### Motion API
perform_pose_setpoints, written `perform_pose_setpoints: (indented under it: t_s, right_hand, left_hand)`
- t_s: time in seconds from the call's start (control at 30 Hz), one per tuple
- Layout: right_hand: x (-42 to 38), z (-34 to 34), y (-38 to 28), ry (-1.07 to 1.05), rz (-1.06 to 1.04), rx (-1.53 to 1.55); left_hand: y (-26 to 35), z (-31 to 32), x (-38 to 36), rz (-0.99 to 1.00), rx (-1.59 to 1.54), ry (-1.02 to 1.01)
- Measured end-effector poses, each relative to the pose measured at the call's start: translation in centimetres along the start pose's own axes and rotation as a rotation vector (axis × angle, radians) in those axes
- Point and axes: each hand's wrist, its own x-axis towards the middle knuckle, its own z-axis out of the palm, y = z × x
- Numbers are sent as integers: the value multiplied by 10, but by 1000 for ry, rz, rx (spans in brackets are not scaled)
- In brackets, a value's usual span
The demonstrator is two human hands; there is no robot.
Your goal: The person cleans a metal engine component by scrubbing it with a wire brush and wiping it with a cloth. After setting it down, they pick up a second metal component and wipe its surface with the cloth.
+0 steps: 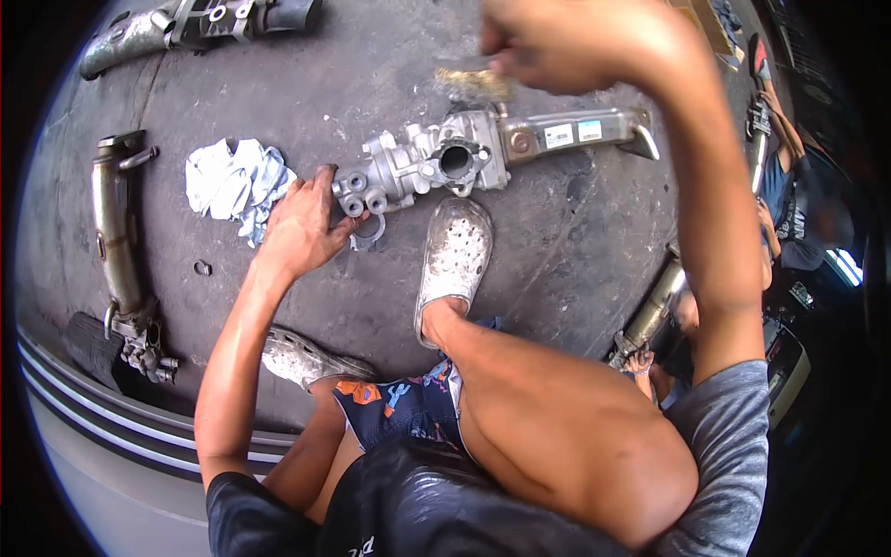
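A metal valve assembly (399,167) with a round port facing up lies on the dark floor, joined to a flat metal cooler tube (575,133) with two labels. My left hand (306,223) rests on the assembly's left end, fingers spread around its round bosses, beside a crumpled pale cloth (232,181). Above the assembly my right hand (548,46) is raised, closed and smeared by motion. A blurred brush-like thing with golden bristles (475,85) is at its fingers, over the assembly's upper edge.
Other metal tubes lie at the left (116,232) and top left (204,26). A small ring clamp (202,268) lies on the floor. My shoe (457,246) stands just below the assembly. People work on tubes at the right, where a co-worker's hand (639,362) shows.
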Motion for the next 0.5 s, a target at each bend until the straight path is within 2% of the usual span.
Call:
perform_pose_setpoints:
  t_s: [0.03, 0.1, 0.17, 0.2, 0.23, 0.3, 0.33, 0.37, 0.4, 0.47, 0.5]
  right_hand:
    - [-18, -20, -14, 70, 115, -28]
    - [-15, -19, 3, 11, 5, 97]
    - [14, 16, -15, -181, 128, 16]
    - [38, 50, -6, -134, 29, 39]
    - [51, 53, -5, -234, 78, 35]
    - [45, 13, -3, -241, 90, 88]
    - [31, 14, 22, -6, -114, 65]
    - [25, -8, 25, -63, -121, 30]
    - [17, -27, 19, -87, 16, 153]
    - [18, -28, 17, -116, 75, 257]
    - [34, -8, 16, -203, 34, 139]
  left_hand:
    - [1, 0, 0, -6, -17, 21]
    - [3, 3, -1, -38, -91, 49]
    - [8, 5, 0, -103, -149, 21]
    - [9, 4, 0, -117, -183, 5]
    - [8, 4, 0, -107, -164, 3]
    - [6, 1, -2, -80, -115, -14]
    - [7, -2, -3, -86, -123, -30]
    - [5, 0, -4, -89, -126, -28]
    - [4, 3, -5, -95, -131, -22]
    - [5, 4, -3, -109, -207, -33]
    - [7, 3, -1, -129, -249, -48]
